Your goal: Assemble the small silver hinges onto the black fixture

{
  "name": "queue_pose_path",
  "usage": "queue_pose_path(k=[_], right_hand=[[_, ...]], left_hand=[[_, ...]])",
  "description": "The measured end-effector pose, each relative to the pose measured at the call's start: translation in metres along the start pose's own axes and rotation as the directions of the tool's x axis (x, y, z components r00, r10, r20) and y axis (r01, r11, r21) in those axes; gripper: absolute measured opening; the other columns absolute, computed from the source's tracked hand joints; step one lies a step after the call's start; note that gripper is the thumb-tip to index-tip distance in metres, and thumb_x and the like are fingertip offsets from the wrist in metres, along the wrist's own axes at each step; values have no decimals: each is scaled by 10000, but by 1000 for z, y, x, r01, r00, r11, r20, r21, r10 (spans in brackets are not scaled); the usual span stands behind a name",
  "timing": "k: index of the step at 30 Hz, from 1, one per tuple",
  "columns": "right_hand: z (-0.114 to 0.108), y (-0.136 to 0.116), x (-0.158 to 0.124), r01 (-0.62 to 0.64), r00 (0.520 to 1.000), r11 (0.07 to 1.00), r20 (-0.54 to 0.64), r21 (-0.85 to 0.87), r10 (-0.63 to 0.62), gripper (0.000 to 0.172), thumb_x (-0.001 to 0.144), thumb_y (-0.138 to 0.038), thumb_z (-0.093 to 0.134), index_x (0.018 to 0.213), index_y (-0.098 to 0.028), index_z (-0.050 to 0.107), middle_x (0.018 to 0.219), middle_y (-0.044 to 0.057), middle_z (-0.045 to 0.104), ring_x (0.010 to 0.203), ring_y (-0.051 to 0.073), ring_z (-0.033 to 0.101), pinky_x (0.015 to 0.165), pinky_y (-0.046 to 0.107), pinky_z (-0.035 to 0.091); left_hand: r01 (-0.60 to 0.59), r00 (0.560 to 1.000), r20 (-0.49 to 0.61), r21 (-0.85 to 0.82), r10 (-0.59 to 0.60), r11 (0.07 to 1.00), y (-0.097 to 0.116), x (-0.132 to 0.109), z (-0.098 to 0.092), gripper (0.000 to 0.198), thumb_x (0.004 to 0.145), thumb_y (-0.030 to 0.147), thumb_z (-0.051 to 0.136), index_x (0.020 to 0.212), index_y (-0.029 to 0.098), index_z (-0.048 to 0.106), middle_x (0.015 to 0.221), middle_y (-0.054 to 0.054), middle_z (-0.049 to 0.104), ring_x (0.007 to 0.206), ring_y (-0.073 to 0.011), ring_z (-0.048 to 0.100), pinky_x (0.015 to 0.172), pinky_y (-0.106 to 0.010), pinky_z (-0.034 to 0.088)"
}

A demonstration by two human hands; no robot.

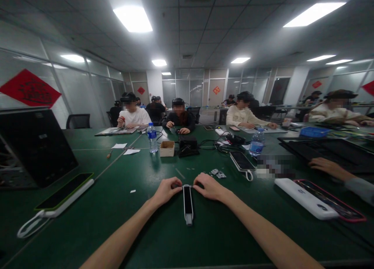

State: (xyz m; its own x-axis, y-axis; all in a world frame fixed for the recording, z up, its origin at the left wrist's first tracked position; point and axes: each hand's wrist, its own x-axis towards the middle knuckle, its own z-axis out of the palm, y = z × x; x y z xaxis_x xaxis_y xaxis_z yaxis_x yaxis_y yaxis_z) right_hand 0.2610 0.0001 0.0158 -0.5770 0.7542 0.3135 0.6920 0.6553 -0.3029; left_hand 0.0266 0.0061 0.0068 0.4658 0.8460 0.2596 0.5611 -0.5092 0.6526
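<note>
On the green table in front of me lies a narrow black object with a pale rim and a grey block at its near end [188,204], pointing toward me. My left hand [168,190] is at the left of its far end, thumb and fingertips drawn together. From the other side, my right hand [208,187] comes up to the same end, its fingers pinched too. Whatever sits between the fingertips of either hand is too small to make out. Just beyond my right hand are several small metal pieces [218,173].
Farther back stand a small open box [167,148], a black device [188,145] and water bottles [152,138]. Phones with white power banks [305,198] lie left and right. A computer case [36,144] is at left. A co-worker's hand [327,167] rests by a black panel at right.
</note>
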Motion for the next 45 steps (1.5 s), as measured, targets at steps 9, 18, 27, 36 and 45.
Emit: queue_pose_path(k=[9, 18, 27, 36, 45], right_hand=[[-16, 67, -8, -206, 978, 934, -96, -292, 186, 182, 891, -197, 469, 979, -160, 624, 1006, 88, 614, 934, 203, 529, 802, 330, 402], [1, 67, 8, -226, 974, 903, -65, -365, 217, 245, 898, -213, 477, 1089, -199, 630, 1025, 106, 610, 961, 226, 528, 790, 342, 412], [1, 61, 16, -217, 975, 878, -57, -426, 213, 172, 869, -182, 511, 866, -147, 679, 930, 127, 631, 911, 239, 541, 780, 351, 413], [2, 61, 15, -247, 969, 862, -97, -443, 228, 213, 896, -171, 431, 870, -109, 633, 920, 157, 616, 901, 249, 526, 777, 356, 406], [12, 1, 12, -104, 956, 995, -274, 13, 103, 162, 915, -190, 417, 845, -162, 560, 878, 68, 578, 838, 183, 511, 771, 315, 422]], left_hand=[[-29, 999, 25, 24, 28, 999, -4, 1, 0, 161, 784, 255, 615, 925, 183, 644, 902, -12, 684, 764, -166, 615, 703, -280, 485], [-7, 999, 47, 40, 5, 999, -7, 1, 0, 193, 794, 236, 602, 980, 190, 629, 962, -15, 671, 785, -163, 608, 702, -276, 482], [-4, 1000, 29, 65, 2, 998, -7, 1, 1, 212, 779, 243, 603, 979, 180, 632, 958, -23, 669, 738, -154, 591, 670, -266, 467], [-21, 1000, 15, 66, 20, 998, -5, 1, -1, 230, 753, 213, 575, 975, 176, 623, 913, -24, 670, 693, -153, 580, 634, -260, 464], [-126, 971, -182, 165, 156, 978, 4, -1, -5, 199, 814, 250, 563, 1000, 180, 572, 911, -33, 633, 757, -167, 576, 718, -291, 478]])
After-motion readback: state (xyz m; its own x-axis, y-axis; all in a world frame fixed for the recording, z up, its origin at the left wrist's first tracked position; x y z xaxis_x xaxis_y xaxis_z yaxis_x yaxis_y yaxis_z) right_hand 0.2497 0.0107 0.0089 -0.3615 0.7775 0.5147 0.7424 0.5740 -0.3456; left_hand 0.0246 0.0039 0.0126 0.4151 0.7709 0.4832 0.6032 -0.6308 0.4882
